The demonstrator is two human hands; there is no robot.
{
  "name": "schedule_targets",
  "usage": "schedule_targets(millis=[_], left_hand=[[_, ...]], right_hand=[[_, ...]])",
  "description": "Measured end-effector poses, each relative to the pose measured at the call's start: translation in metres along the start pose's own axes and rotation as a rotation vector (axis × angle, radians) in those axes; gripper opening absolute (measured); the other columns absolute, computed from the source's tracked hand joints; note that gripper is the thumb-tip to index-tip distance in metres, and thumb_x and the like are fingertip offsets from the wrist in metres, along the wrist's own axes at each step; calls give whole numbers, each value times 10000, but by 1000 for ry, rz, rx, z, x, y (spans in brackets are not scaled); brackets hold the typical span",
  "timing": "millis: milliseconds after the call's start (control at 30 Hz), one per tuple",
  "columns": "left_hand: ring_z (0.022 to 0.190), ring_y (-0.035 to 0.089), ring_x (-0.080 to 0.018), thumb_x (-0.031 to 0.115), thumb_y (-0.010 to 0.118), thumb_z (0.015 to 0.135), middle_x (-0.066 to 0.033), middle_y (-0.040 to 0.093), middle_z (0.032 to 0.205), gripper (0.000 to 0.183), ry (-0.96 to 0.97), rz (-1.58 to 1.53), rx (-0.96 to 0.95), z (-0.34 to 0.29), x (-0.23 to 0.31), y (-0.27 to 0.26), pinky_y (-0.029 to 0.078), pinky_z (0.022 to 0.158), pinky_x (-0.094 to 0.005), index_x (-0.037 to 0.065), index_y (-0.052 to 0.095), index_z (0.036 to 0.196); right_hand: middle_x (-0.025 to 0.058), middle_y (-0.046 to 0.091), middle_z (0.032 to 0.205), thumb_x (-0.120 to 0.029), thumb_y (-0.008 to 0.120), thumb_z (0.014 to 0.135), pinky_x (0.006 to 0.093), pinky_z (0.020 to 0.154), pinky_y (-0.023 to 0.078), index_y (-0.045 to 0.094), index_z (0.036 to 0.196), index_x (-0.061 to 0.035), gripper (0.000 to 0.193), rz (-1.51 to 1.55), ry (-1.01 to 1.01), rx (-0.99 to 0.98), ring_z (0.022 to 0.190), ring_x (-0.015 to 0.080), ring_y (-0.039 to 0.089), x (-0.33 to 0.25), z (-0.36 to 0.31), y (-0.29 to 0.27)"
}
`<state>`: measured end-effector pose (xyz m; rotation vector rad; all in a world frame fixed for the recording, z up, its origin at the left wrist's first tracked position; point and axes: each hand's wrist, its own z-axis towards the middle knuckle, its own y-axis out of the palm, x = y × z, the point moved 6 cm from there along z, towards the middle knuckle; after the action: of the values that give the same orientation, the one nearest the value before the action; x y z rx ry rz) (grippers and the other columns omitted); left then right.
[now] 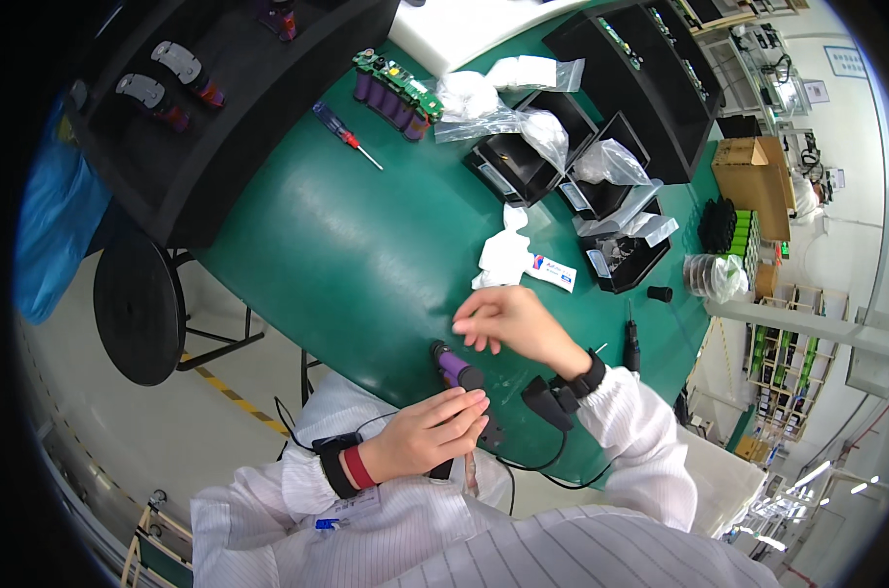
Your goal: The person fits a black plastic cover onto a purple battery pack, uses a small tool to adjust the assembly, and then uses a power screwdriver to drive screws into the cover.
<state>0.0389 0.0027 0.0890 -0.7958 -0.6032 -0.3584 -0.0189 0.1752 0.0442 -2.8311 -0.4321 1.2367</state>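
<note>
A purple and black cylindrical part (454,367) stands out past the fingertips of my left hand (430,433) near the front edge of the table. My left fingers lie close together and bent round its lower portion, which they mostly hide. Just above and right of it hovers my right hand (513,321), loosely curled, with thumb and fingers apart and nothing visible between them. Beyond the right hand lie a crumpled white cloth (503,257) and a white tube (552,272) with a blue and red label.
A screwdriver (348,137) and a purple battery pack with a green circuit board (397,93) lie farther off. Black bins (621,260) with plastic bags stand at the right, near a dark pen-shaped tool (631,343). A black tray (194,186) holds similar parts; a stool (141,314) stands left.
</note>
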Motion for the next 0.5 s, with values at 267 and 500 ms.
schedule_targets(millis=[267,500], left_hand=[[1118,577,-284,9,661,733,-119,598,1174,243,-30,0,-8,-3,-2,5,508,948,-426,20,655,975],[1156,556,-316,-65,625,748,-136,584,1194,297,-72,7,12,0,0,7,486,966,-471,24,624,1032]], right_hand=[[140,658,897,-46,555,897,324,686,526,642,969,34,139,26,-785,200,791,245,654,-72,-156,26],[152,627,766,-89,656,812,343,597,501,602,779,27,132,-109,-809,496,655,257,621,-67,-217,57]])
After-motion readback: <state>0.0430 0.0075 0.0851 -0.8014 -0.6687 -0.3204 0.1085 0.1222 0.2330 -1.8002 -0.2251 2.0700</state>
